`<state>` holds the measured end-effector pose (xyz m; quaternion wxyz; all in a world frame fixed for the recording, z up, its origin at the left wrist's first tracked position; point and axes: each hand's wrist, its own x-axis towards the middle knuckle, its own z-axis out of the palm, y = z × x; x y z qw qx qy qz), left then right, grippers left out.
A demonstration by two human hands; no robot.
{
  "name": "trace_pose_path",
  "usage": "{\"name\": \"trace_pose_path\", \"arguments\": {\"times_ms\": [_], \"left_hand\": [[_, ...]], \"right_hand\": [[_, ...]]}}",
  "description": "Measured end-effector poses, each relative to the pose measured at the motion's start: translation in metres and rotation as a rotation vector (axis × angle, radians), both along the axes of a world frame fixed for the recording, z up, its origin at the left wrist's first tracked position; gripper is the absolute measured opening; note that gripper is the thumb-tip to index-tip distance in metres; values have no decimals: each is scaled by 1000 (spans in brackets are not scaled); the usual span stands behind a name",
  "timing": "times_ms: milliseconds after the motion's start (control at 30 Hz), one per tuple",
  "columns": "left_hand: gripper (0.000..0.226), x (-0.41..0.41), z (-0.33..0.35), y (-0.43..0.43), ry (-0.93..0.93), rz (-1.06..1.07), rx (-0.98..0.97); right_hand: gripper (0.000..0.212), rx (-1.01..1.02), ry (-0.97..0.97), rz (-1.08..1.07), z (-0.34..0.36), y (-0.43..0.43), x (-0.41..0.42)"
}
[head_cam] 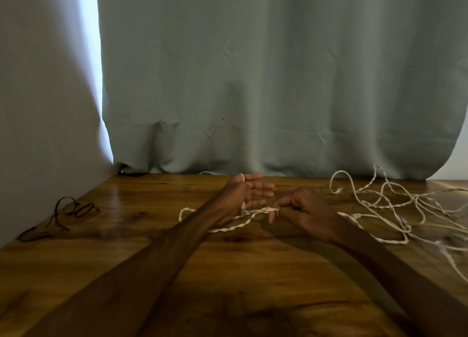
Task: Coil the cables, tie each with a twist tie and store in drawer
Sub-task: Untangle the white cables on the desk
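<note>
A white twisted cable (374,205) lies in loose tangles on the wooden table (228,273), mostly at the right. One turn of it runs over the thumb side of my left hand (249,191), whose fingers are held out straight, palm facing right. My right hand (301,211) pinches the cable between thumb and forefinger just right of the left palm. A slack loop of the same cable (220,226) trails on the table under my left forearm.
A thin black cable (65,212) lies curled near the wall at the left. A grey-green curtain (278,83) hangs along the table's back edge. A pale wall (38,108) bounds the left side.
</note>
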<state>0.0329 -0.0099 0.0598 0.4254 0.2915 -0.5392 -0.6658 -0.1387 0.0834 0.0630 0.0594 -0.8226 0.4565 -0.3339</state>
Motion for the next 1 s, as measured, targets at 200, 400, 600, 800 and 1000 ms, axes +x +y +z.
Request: {"name": "trace_pose_path", "arguments": {"times_ms": [200,400,600,800,1000], "left_hand": [[51,-3,3,9,-76,39,-230],[50,-4,2,17,-193,-239,-224],[54,-12,8,23,-344,-365,-208],[37,-13,14,30,-76,-613,-88],[31,-16,18,30,154,-462,-50]], "right_hand": [[30,490,-556,239,11,3,-10],[28,455,-609,260,15,0,-16],[23,187,-663,15,10,-7,-22],[25,137,-504,-40,1,-16,-27],[27,113,-307,-127,-20,-25,-11]]}}
